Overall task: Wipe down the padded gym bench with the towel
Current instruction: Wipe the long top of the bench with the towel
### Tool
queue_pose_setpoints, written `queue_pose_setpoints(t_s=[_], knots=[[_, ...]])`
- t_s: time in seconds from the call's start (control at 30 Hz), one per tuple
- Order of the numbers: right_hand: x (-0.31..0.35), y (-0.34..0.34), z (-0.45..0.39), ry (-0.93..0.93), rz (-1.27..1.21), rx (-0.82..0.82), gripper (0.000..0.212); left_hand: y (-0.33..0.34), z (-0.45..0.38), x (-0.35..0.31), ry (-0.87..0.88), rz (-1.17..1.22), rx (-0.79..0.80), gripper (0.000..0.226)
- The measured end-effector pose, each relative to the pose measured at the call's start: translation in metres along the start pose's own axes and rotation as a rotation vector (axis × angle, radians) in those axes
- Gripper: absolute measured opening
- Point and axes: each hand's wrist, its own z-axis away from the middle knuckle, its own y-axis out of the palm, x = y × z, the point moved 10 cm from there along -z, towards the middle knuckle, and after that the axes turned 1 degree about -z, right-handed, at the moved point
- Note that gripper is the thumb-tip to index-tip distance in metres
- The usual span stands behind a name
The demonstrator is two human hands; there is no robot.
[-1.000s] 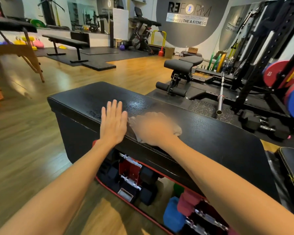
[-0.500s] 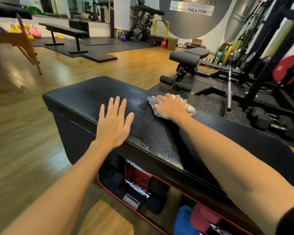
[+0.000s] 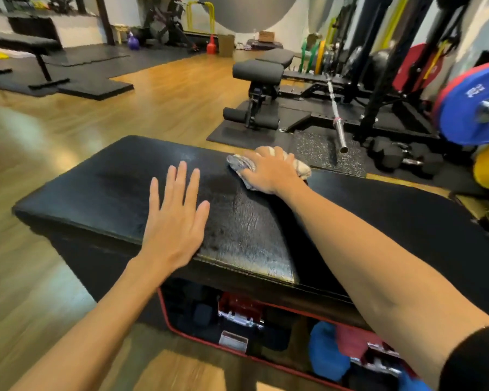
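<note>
The black padded bench (image 3: pixel 91 190) runs across the middle of the head view, its top shiny and wet-looking near the front edge. My left hand (image 3: pixel 175 218) lies flat on the pad with fingers spread and straight. At the bench's far edge my right hand (image 3: pixel 268 170) grips a bunched grey-white towel (image 3: pixel 237 162) and presses it on the pad. Most of the towel is hidden under that hand.
Under the bench a red-trimmed open bag (image 3: pixel 167 309) holds dumbbells and blue and maroon items. Beyond it stand an adjustable bench (image 3: pixel 259 71), a barbell (image 3: pixel 336 119), a rack with a blue plate (image 3: pixel 472 108) and hex dumbbells (image 3: pixel 390 153). Wooden floor (image 3: pixel 26 277) lies left.
My right hand has pushed the towel from the near middle of the pad out to its far edge. My left hand has stayed flat on the bench. The camera has tilted down.
</note>
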Motion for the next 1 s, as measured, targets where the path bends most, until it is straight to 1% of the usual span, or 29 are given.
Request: queue_pose_setpoints(t_s=[0.07, 0.17, 0.33, 0.47, 0.63, 0.8, 0.9, 1.0], knots=[[0.001, 0.000, 0.000, 0.009, -0.008, 0.006, 0.048, -0.005, -0.002, 0.003, -0.002, 0.040, -0.037, 0.067], [0.002, 0.001, 0.000, 0.033, -0.003, 0.044, 0.050, -0.005, 0.002, 0.007, -0.036, 0.162, -0.060, 0.065], [0.006, -0.003, 0.004, 0.073, 0.017, 0.010, 0.051, -0.004, 0.001, 0.008, 0.007, 0.246, -0.108, 0.065], [0.015, -0.003, 0.013, 0.097, 0.025, -0.010, 0.050, -0.005, 0.003, 0.012, -0.012, 0.292, -0.154, 0.065], [0.047, -0.007, 0.047, 0.042, -0.025, -0.008, 0.051, -0.007, 0.003, 0.013, -0.016, 0.307, -0.208, 0.064], [0.089, -0.016, 0.113, -0.001, -0.038, -0.040, 0.049, -0.007, 0.003, 0.012, -0.029, 0.264, -0.147, 0.064], [0.109, -0.020, 0.144, -0.010, -0.020, -0.044, 0.050, -0.008, 0.004, 0.011, -0.034, 0.250, -0.136, 0.063], [0.122, -0.020, 0.160, -0.037, 0.031, -0.089, 0.056, -0.012, 0.004, 0.013, -0.033, 0.265, -0.187, 0.062]])
